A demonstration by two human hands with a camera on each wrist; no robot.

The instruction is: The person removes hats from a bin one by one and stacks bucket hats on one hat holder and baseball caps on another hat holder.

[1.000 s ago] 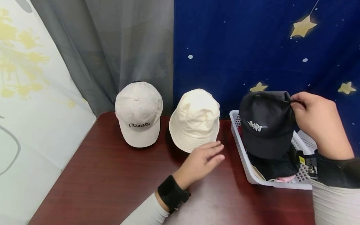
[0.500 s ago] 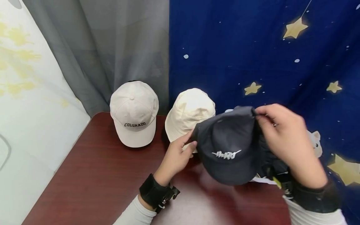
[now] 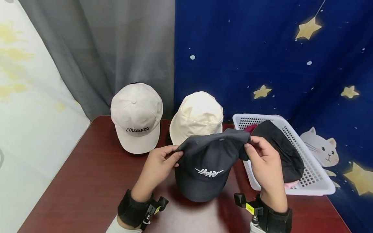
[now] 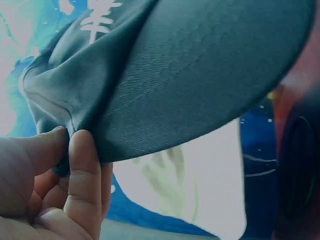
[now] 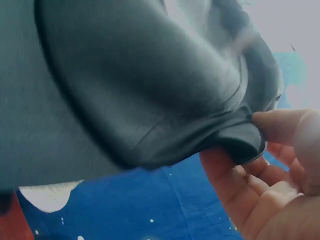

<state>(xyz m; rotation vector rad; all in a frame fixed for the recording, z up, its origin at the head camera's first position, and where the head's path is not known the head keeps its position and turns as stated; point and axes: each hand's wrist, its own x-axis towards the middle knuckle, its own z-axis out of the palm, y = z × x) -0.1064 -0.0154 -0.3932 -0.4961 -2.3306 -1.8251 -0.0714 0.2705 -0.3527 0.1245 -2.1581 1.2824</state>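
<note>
A black baseball cap [image 3: 204, 168] with white lettering is held up over the middle of the table, its brim toward me. My left hand [image 3: 158, 165] pinches its left edge between thumb and fingers; the left wrist view shows that grip beside the brim [image 4: 200, 85]. On the opposite side, my right hand [image 3: 265, 165] pinches the cap's edge, where the fabric folds over in the right wrist view [image 5: 235, 135]. Behind the cap stands a cream bucket hat [image 3: 201, 113], its front brim partly hidden. Left of that sits a beige baseball cap [image 3: 137, 113] reading COLORADO.
A white plastic basket [image 3: 317, 171] stands at the right of the dark red table [image 3: 78, 181]. Inside it lie a black hat [image 3: 279, 152] and pieces of pink and dark red fabric. A grey curtain and a blue starry cloth [image 3: 233, 58] hang behind the table.
The black baseball cap has moved left from over the basket to the middle of the table. My left hand, open at first, has taken hold of its left edge; my right hand kept its hold.
</note>
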